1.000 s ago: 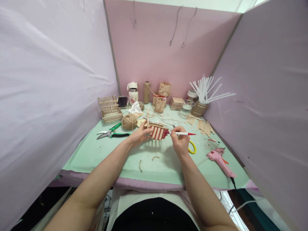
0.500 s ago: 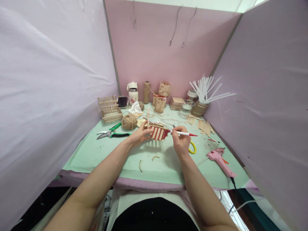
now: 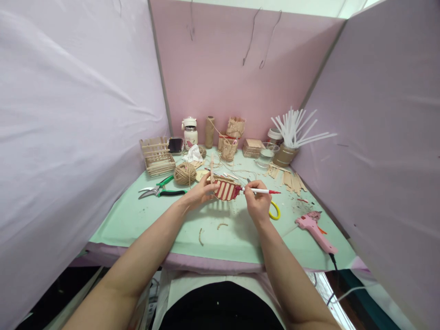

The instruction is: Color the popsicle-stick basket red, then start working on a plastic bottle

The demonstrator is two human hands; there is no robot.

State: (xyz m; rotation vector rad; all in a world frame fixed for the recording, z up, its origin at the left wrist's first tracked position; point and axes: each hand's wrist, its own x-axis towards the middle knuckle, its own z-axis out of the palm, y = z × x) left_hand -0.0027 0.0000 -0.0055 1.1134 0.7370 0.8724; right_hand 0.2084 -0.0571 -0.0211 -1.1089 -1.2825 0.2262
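Observation:
My left hand (image 3: 202, 191) is closed around the left end of a small wooden craft piece (image 3: 227, 190), thumb on its front. The piece has red and bare-wood stripes, a twine-like upper rim and a stick rising at its left; it is held above the table. In my right hand (image 3: 258, 201) is a white marker pen (image 3: 258, 190) with a red end pointing right. Its tip touches, or nearly touches, the right edge of the striped face. Behind my right hand lies a yellow-handled tool (image 3: 275, 211), partly hidden.
Pruning shears (image 3: 161, 190) and a twine ball (image 3: 184, 174) lie left. A pink glue gun (image 3: 314, 229) lies right, its cord running off the edge. Behind are a stick basket (image 3: 158, 160), a water cup (image 3: 267, 156), wooden sticks (image 3: 292, 179) and white glue sticks (image 3: 292, 130).
My right hand and the marker have shifted very slightly left, toward the striped face. My left hand and the craft piece stay nearly in place.

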